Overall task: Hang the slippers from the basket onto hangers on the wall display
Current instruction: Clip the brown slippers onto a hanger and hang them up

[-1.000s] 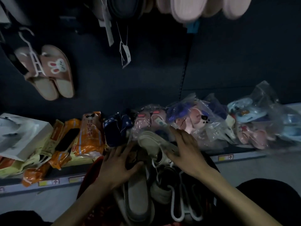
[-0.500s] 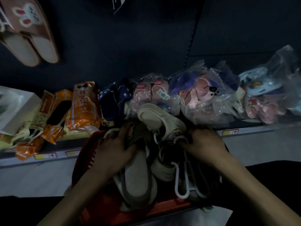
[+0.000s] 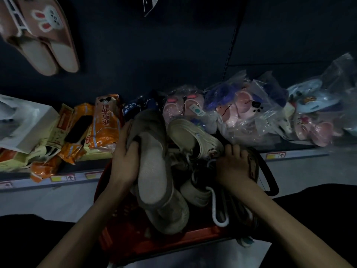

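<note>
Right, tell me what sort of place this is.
Likely a shop's slipper aisle: bagged slippers line a price-labelled shelf, rabbit slippers hang on the wall, and a red basket holds more.

A dark wall panel (image 3: 154, 55) is seen in dim light, divided by a slotted upright (image 3: 230, 45). Below it, a low shelf (image 3: 289, 156) is fronted by a price-label rail and piled with packaged goods (image 3: 105, 124). Pale floor (image 3: 48, 198) is seen beneath the shelf's front edge.

Basket (image 3: 193, 243) in front of shelf (image 3: 295, 156), with slipper (image 3: 152, 171) at its left in left hand (image 3: 123, 163), clog (image 3: 193, 138) behind at centre, hanger (image 3: 217, 209) at right by right hand (image 3: 234, 168); on shelf behind, packets (image 3: 104, 124) at left, bagged slippers (image 3: 243, 113) at right; on wall (image 3: 154, 55) above left, hung pair (image 3: 40, 37).
</note>
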Demonstrator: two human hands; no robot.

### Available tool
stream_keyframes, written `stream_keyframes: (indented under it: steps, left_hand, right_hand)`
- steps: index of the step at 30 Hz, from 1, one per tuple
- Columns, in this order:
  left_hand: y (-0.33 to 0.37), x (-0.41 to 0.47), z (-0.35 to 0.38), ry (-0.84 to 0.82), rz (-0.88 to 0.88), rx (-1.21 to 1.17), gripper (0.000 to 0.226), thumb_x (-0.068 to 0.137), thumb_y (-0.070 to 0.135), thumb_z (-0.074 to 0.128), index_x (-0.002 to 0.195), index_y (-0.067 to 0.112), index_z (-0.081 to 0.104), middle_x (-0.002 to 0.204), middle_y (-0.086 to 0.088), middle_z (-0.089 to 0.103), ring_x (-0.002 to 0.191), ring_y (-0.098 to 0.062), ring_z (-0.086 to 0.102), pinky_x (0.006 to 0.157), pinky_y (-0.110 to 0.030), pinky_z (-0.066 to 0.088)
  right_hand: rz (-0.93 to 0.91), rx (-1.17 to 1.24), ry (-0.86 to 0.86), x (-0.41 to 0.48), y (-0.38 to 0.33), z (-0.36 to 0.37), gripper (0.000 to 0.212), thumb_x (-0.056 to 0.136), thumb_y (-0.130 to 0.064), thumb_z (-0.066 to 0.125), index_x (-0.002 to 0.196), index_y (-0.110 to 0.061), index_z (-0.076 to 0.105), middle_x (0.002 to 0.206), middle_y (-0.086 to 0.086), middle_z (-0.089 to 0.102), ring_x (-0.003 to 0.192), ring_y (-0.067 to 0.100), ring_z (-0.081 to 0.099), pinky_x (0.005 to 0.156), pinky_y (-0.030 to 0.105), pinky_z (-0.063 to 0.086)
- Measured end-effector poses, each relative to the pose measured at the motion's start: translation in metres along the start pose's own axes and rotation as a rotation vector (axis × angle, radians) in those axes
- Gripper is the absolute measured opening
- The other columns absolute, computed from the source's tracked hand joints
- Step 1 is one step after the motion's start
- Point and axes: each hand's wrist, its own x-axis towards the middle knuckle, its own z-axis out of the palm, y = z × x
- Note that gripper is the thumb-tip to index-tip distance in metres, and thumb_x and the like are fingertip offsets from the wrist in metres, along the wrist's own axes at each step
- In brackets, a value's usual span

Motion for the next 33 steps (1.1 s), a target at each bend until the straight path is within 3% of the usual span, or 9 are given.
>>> stream_keyframes:
  steps: [4, 6, 8, 10, 14, 21, 25, 28, 33]
  left_hand:
    - [0.006, 0.004, 0.002, -0.004, -0.021, -0.083, 0.056, 0.110, 0.005, 0.039, 0.162, 0.024, 0.031, 0.154, 0.013, 0.040, 0.115, 0.021, 0.050, 0.087, 0.010, 0.034]
    - [0.004, 0.005, 0.006, -0.024, 0.012, -0.057, 0.060, 0.108, 0.004, 0.044, 0.163, 0.024, 0.030, 0.158, 0.011, 0.040, 0.127, 0.016, 0.047, 0.095, 0.007, 0.035]
    - [0.002, 0.006, 0.008, -0.064, 0.042, -0.042, 0.064, 0.105, 0.008, 0.052, 0.163, 0.025, 0.031, 0.159, 0.011, 0.042, 0.139, 0.005, 0.044, 0.102, 0.002, 0.037]
    - [0.003, 0.006, 0.011, -0.116, 0.033, -0.070, 0.067, 0.102, 0.007, 0.061, 0.161, 0.025, 0.035, 0.146, 0.021, 0.049, 0.128, 0.017, 0.050, 0.099, -0.003, 0.043]
    - [0.007, 0.000, 0.019, -0.165, -0.052, -0.176, 0.079, 0.097, -0.003, 0.064, 0.161, 0.030, 0.033, 0.134, 0.031, 0.049, 0.112, 0.025, 0.054, 0.086, -0.003, 0.050]
    - [0.006, -0.009, 0.024, -0.168, -0.057, -0.223, 0.094, 0.092, 0.009, 0.074, 0.158, 0.055, 0.027, 0.137, 0.042, 0.046, 0.123, 0.016, 0.053, 0.098, -0.024, 0.054]
    - [0.014, -0.020, 0.038, -0.214, -0.054, -0.284, 0.094, 0.095, -0.003, 0.066, 0.163, 0.045, 0.022, 0.139, 0.034, 0.046, 0.113, 0.025, 0.055, 0.089, -0.008, 0.053]
    - [0.015, -0.028, 0.047, -0.272, -0.021, -0.312, 0.098, 0.096, -0.008, 0.063, 0.164, 0.046, 0.018, 0.148, 0.029, 0.046, 0.123, 0.014, 0.058, 0.089, -0.014, 0.056]
    - [0.020, -0.038, 0.051, -0.386, 0.039, -0.319, 0.100, 0.096, -0.012, 0.061, 0.165, 0.044, 0.015, 0.153, 0.034, 0.046, 0.138, 0.005, 0.052, 0.100, -0.021, 0.054]
  right_hand:
    - [0.001, 0.086, -0.055, 0.011, 0.001, -0.006, 0.057, 0.089, -0.055, 0.061, 0.138, -0.025, 0.056, 0.143, 0.008, 0.047, 0.134, 0.035, 0.033, 0.108, 0.041, 0.028]
    - [-0.038, 0.247, -0.010, 0.012, 0.009, -0.016, 0.046, 0.089, -0.056, 0.064, 0.124, -0.027, 0.064, 0.133, 0.006, 0.062, 0.129, 0.033, 0.047, 0.104, 0.038, 0.036]
    - [-0.100, 0.520, 0.053, 0.009, 0.018, -0.028, 0.027, 0.090, -0.048, 0.069, 0.102, -0.024, 0.072, 0.104, 0.007, 0.075, 0.104, 0.028, 0.068, 0.088, 0.035, 0.050]
    - [-0.101, 0.895, 0.015, 0.004, 0.025, -0.040, 0.010, 0.092, -0.031, 0.072, 0.088, -0.022, 0.076, 0.081, 0.008, 0.076, 0.074, 0.025, 0.072, 0.070, 0.038, 0.059]
    - [-0.095, 1.302, -0.008, -0.007, 0.030, -0.060, 0.018, 0.097, -0.012, 0.067, 0.088, -0.022, 0.080, 0.074, 0.010, 0.076, 0.059, 0.029, 0.070, 0.047, 0.030, 0.054]
    - [-0.006, 1.689, 0.268, -0.015, 0.031, -0.083, 0.011, 0.095, -0.011, 0.070, 0.099, -0.007, 0.079, 0.064, 0.011, 0.068, 0.044, 0.018, 0.058, 0.041, 0.024, 0.049]
    - [-0.054, 1.699, 0.232, -0.020, 0.002, -0.069, 0.014, 0.097, -0.010, 0.068, 0.102, -0.011, 0.080, 0.061, 0.011, 0.068, 0.042, 0.018, 0.057, 0.039, 0.024, 0.045]
    - [-0.002, 1.686, 0.286, -0.019, -0.007, -0.064, 0.017, 0.099, -0.012, 0.066, 0.104, -0.016, 0.081, 0.066, 0.017, 0.072, 0.044, 0.016, 0.060, 0.039, 0.024, 0.044]
    - [0.058, 1.675, 0.484, 0.000, 0.007, -0.061, 0.015, 0.096, -0.018, 0.070, 0.103, -0.022, 0.083, 0.078, -0.002, 0.078, 0.065, 0.011, 0.068, 0.065, 0.030, 0.053]
